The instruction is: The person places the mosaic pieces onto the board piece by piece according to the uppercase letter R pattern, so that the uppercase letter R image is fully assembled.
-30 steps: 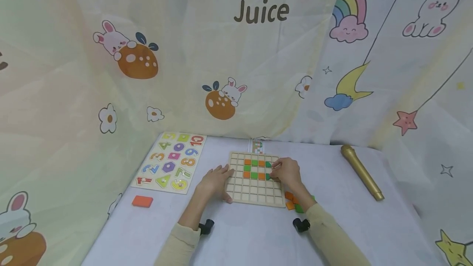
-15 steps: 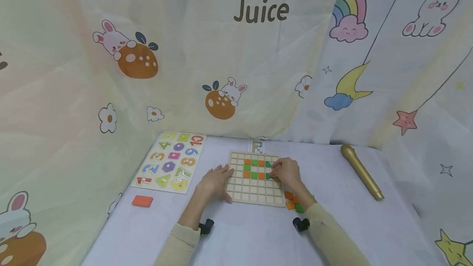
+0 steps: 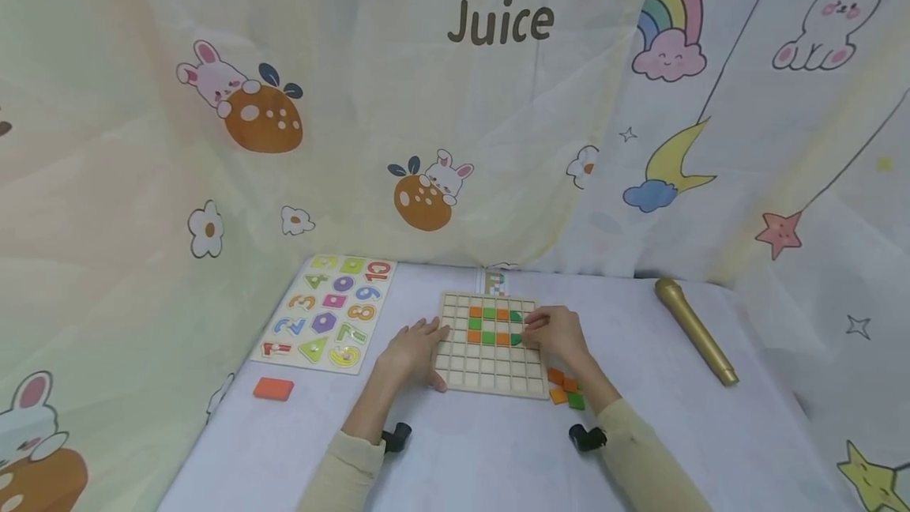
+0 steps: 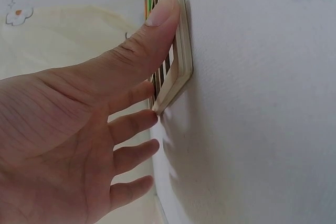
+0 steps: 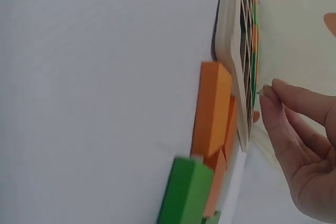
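A wooden grid board (image 3: 490, 370) lies on the table, bearing orange and green tiles (image 3: 489, 338) in a hollow shape, with dark green round-edged tiles at its right end. My left hand (image 3: 412, 354) steadies the board's left side. In the left wrist view its thumb (image 4: 157, 19) lies on the frame, the other fingers straight beside it. Over the board's right part, my right hand (image 3: 558, 332) has thumb and forefinger pinched together. A thin dark sliver, seemingly a tile's edge, shows at those fingertips (image 5: 266, 92); the fingers hide most of it.
Loose orange and green tiles (image 3: 569, 385) lie at the board's near right corner. A number puzzle board (image 3: 306, 364) and an orange-red block (image 3: 273, 389) are to the left. A gold microphone (image 3: 697, 330) lies on the right, and a pattern card (image 3: 495, 281) sits behind the board.
My right hand has shifted slightly to the right, uncovering more of the loose tiles. My left hand and the board's laid tiles have stayed as they were.
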Available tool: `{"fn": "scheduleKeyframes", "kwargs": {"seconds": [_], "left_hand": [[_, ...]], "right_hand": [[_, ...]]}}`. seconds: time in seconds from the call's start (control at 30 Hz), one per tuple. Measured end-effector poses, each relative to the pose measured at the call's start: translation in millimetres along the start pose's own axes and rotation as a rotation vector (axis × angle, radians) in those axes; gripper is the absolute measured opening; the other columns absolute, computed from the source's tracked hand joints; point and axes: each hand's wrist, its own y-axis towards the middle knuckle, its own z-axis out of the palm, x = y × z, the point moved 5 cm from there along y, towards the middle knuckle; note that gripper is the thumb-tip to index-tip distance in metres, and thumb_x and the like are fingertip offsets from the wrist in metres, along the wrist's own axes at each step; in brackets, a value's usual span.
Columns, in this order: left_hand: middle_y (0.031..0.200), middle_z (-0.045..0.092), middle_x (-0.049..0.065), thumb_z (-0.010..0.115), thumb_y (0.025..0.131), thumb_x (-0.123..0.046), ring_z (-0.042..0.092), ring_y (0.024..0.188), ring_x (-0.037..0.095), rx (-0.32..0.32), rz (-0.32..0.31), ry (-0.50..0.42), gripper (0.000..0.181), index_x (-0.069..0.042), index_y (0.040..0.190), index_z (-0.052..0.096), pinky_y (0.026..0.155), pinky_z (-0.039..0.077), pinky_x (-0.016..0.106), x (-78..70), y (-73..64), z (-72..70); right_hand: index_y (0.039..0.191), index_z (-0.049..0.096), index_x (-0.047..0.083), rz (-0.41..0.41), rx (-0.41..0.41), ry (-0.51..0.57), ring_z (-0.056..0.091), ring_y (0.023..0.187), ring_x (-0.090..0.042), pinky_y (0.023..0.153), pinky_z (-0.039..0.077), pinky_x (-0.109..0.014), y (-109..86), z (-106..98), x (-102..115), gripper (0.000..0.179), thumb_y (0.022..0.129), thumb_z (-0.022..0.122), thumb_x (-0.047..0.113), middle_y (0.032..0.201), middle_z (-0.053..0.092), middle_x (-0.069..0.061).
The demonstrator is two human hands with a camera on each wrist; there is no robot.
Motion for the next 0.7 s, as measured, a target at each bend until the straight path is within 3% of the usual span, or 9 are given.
{"fn": "scheduleKeyframes", "kwargs": {"seconds": [0.13, 0.4, 0.7], "left_hand": [[0.168, 0.035, 0.013, 0.099, 0.060, -0.046, 0.029, 0.155, 0.038, -0.005, 0.001, -0.003, 0.115, -0.013, 0.157, 0.048, 0.127, 0.026, 0.058, 0.3, -0.1, -1.7], [0.168, 0.035, 0.013, 0.098, 0.061, -0.045, 0.028, 0.156, 0.038, -0.004, 0.007, -0.002, 0.114, -0.013, 0.158, 0.047, 0.127, 0.026, 0.058, 0.4, 0.8, -0.7], [0.168, 0.034, 0.011, 0.098, 0.062, -0.046, 0.028, 0.156, 0.036, 0.003, 0.002, 0.008, 0.114, -0.014, 0.159, 0.046, 0.127, 0.025, 0.057, 0.0, 1.6, 2.8]], "right_hand": [[0.106, 0.079, 0.004, -0.029, 0.004, -0.001, 0.072, 0.076, -0.016, 0.069, 0.061, -0.032, -4.4, -9.7, -2.9, 0.025, 0.084, 0.088, 0.012, 0.086, 0.078, -0.001], [0.107, 0.078, 0.005, -0.051, -0.006, -0.059, 0.071, 0.079, -0.016, 0.073, 0.059, -0.037, -18.7, -24.5, -9.3, 0.025, 0.084, 0.086, 0.010, 0.086, 0.077, 0.000], [0.109, 0.078, 0.004, -0.026, 0.015, -0.082, 0.072, 0.081, -0.018, 0.073, 0.060, -0.035, -37.5, -45.6, -25.0, 0.024, 0.086, 0.084, 0.009, 0.089, 0.078, -0.002]]}}
